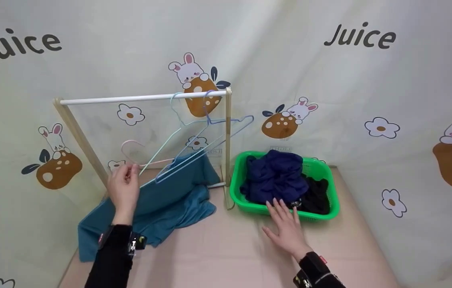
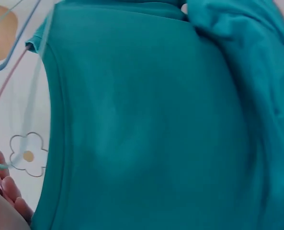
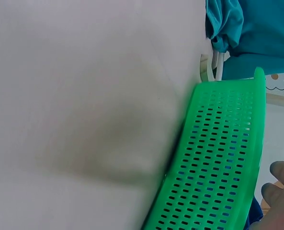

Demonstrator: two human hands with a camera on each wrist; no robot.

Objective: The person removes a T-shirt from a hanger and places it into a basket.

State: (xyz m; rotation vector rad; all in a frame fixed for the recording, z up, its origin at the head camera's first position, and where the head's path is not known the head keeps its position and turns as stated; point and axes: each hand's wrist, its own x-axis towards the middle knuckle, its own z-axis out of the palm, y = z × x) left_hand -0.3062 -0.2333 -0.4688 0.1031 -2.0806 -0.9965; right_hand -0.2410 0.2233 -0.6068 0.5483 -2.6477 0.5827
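My left hand [image 1: 125, 186] pinches a pink wire hanger [image 1: 157, 162] near its hook, below the rack's bar. From the hanger droops a teal shirt [image 1: 169, 192], its lower part spread on the table. In the left wrist view the pink wire runs into the upper edge of the teal cloth [image 2: 132, 120]. My right hand [image 1: 288, 230], fingers spread, reaches over the front rim of a green basket [image 1: 333, 192]. Its fingertips are at a navy garment [image 1: 278, 176]; whether they touch it I cannot tell. Black cloth [image 1: 317, 196] lies beside the navy one.
A small rack with a white bar [image 1: 141, 98] and wooden posts [image 1: 79, 134] stands at the left. Toward the bar's right end hang a mint hanger [image 1: 161, 148] and a blue-purple hanger [image 1: 208, 120]. A printed curtain [image 1: 354, 88] surrounds the beige table [image 1: 226, 248].
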